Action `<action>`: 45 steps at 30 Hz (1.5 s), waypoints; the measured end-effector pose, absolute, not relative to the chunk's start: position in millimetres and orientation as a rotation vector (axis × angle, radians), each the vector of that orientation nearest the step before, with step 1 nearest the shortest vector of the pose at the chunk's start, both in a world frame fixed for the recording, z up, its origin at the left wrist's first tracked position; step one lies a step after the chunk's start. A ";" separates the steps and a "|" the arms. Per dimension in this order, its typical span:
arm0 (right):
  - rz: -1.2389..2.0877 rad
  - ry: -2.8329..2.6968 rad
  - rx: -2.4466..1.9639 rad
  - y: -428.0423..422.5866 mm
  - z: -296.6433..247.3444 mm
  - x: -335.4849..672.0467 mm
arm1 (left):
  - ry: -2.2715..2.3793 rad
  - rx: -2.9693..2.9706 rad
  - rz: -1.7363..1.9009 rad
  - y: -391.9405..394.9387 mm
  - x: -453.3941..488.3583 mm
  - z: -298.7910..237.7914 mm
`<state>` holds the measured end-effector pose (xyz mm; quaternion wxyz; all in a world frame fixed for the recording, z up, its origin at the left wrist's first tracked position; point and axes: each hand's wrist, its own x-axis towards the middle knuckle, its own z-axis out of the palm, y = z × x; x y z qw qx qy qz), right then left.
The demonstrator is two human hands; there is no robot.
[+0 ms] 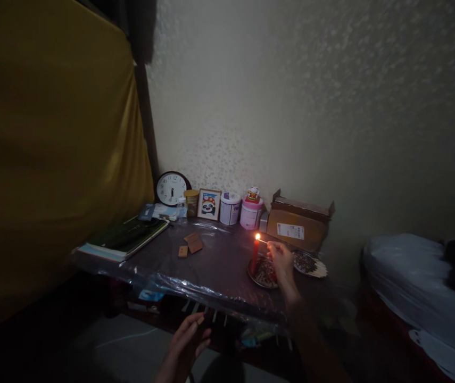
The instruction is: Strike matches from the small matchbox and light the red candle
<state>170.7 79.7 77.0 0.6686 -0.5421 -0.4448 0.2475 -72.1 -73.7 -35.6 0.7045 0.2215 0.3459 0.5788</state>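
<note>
Candle (255,259), slim, red and waxy, stands in a round shallow dish (265,288) on the right side of the counter (215,274), flame (257,236) at its top; probably smooth and brittle, best held low. The right hand (282,261) pinches a thin pale wooden-looking stick (263,242) by the end away from the flame: likely feather-light, easily snapped. The left hand (187,338) holds a small tan piece (200,320).
</note>
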 end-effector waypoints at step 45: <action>0.614 -1.011 -1.228 87.0 76.9 169.3 | 0.789 0.487 1.296 -78.0 -70.1 -22.5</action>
